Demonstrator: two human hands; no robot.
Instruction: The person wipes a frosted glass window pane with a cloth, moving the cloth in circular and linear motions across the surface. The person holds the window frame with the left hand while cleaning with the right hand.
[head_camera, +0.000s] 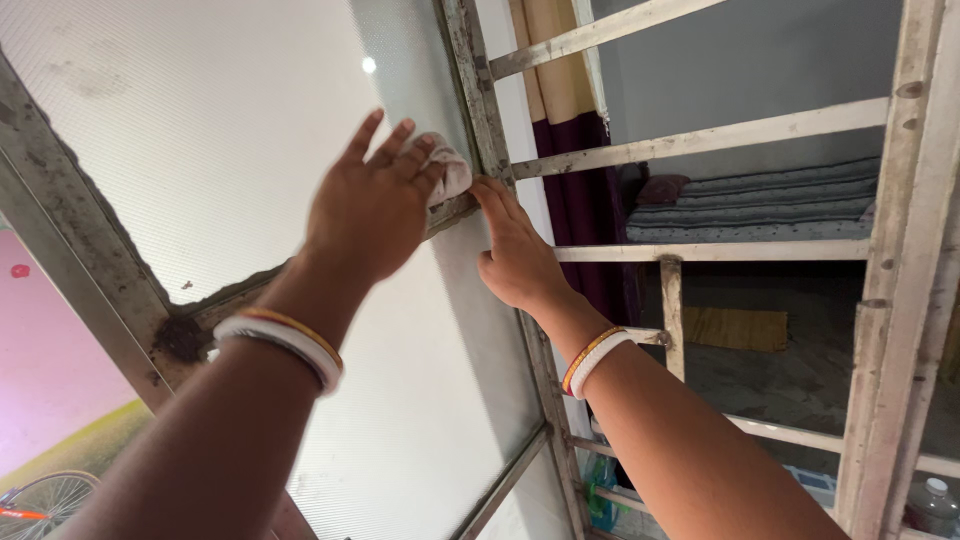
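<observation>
Up close, two bare hands work at a swung-open window shutter whose panes are frosted, finely ribbed glass (200, 130) set in a worn wooden frame (478, 100) with flaking, grimy paint. The left hand (372, 205) is spread flat against the upper pane, fingers long and slightly fanned, and it presses a small crumpled white cloth (448, 168) under the fingertips, right where the pane meets the frame's horizontal cross rail (455, 210). The cloth looks soft and bunched, its edge peeking out past the fingers, touching both glass and wood. The right hand (515, 255) lies just beside it, fingers held together and extended, their tips resting on the junction of the cross rail and the upright stile; it grips nothing. Each wrist carries stacked bangles (290, 345), white with thin orange and red bands, smooth and round.

Dark dirt is caked in the left corner of the frame (180, 338), where the rail meets the outer stile. The lower pane (430, 390) has the same milky, grainy texture. Beyond the shutter stands a window grille (700, 135) of flat pale bars, scuffed and chipped, crossing at right angles. Behind it hang a curtain (570, 150) in tan and deep purple cloth, and a stack of folded grey bedding (770, 200) rests on a ledge. A bicycle wheel (40, 500) shows at the lower left against a pink wall.
</observation>
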